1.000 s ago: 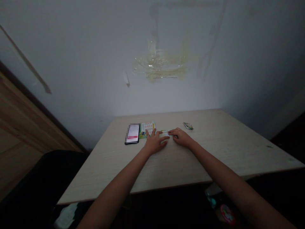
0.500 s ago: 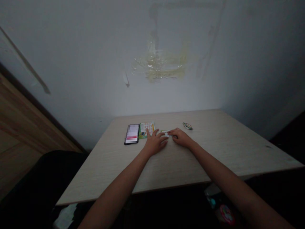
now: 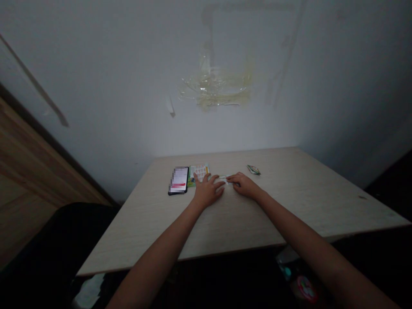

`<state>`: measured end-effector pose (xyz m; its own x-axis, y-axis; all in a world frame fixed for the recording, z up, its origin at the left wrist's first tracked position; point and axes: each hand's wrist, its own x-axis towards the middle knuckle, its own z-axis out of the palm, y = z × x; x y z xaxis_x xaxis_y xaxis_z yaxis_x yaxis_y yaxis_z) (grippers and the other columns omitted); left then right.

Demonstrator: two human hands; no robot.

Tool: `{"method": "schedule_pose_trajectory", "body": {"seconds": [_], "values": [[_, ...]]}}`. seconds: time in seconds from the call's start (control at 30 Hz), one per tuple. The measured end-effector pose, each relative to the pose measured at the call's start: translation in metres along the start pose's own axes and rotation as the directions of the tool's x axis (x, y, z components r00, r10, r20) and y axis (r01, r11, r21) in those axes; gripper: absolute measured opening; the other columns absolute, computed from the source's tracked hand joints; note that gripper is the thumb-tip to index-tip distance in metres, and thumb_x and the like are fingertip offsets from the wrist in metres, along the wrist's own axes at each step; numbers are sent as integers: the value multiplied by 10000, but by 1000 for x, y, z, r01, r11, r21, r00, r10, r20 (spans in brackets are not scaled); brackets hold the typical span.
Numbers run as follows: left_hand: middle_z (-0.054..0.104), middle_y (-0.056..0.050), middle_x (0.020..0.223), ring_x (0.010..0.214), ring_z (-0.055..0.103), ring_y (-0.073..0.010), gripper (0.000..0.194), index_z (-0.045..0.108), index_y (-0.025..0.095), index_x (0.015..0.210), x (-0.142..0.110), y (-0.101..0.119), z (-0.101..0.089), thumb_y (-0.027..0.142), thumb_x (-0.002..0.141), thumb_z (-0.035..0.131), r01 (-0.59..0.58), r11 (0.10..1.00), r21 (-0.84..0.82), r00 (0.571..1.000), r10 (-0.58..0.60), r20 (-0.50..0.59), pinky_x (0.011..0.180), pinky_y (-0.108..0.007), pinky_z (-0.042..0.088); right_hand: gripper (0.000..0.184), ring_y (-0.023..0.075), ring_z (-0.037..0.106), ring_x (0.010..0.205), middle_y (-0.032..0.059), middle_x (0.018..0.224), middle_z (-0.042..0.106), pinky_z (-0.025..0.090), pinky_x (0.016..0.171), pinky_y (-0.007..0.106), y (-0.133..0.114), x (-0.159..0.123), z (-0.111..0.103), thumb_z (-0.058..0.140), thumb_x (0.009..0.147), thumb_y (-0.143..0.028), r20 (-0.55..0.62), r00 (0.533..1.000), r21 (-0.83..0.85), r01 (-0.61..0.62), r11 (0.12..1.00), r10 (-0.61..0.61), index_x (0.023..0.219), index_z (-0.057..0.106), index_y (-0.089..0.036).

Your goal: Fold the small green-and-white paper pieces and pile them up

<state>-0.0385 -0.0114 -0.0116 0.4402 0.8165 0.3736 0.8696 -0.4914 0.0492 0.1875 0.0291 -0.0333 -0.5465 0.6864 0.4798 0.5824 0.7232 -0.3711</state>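
A small white and green piece of paper [image 3: 222, 177] lies flat on the table between my hands. My left hand [image 3: 207, 191] is palm down with its fingers spread, the fingertips at the paper's left side and over the edge of a printed booklet [image 3: 199, 170]. At the paper's right end, my right hand [image 3: 243, 185] has its fingers curled together, the index finger reaching onto the paper. What lies under those fingers is partly hidden. To the left of the booklet is a phone [image 3: 179, 180] with a lit, partly blurred screen.
A small folded, colourful paper piece [image 3: 253, 170] rests to the right, beyond my right hand. The pale wooden table [image 3: 154, 223] meets a wall [image 3: 128, 86] bearing peeling tape [image 3: 222, 92]. Below the front edge, a pink round object [image 3: 307, 288] shows in the dark.
My left hand has shifted slightly left, away from the right hand, and more of the paper shows between them. The right hand stays nearly in place.
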Motion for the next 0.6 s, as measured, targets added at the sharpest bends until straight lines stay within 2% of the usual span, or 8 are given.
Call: {"method": "schedule_pose_trajectory", "body": {"seconds": [0.27,0.6], "values": [[548,-12,1380,1331,359,-372,313,649,454,1176,4,-14,1,487,926,465,80,996,39,995,-78,-55,1023,-806,-60,419,230,607,1095,80,1173,699,464,997,419,-5,1,-3,534,779,-60,13,1000,-4,-10,1000,10,1132,706,-202],[575,-7,1351,1347,346,-371,294,663,439,1146,5,-13,0,457,919,477,129,990,53,989,-124,-84,1029,-789,-108,420,227,605,1100,74,1168,701,461,1006,416,-3,0,-2,531,779,-58,5,1000,-11,-3,1000,3,1131,706,-204]]}}
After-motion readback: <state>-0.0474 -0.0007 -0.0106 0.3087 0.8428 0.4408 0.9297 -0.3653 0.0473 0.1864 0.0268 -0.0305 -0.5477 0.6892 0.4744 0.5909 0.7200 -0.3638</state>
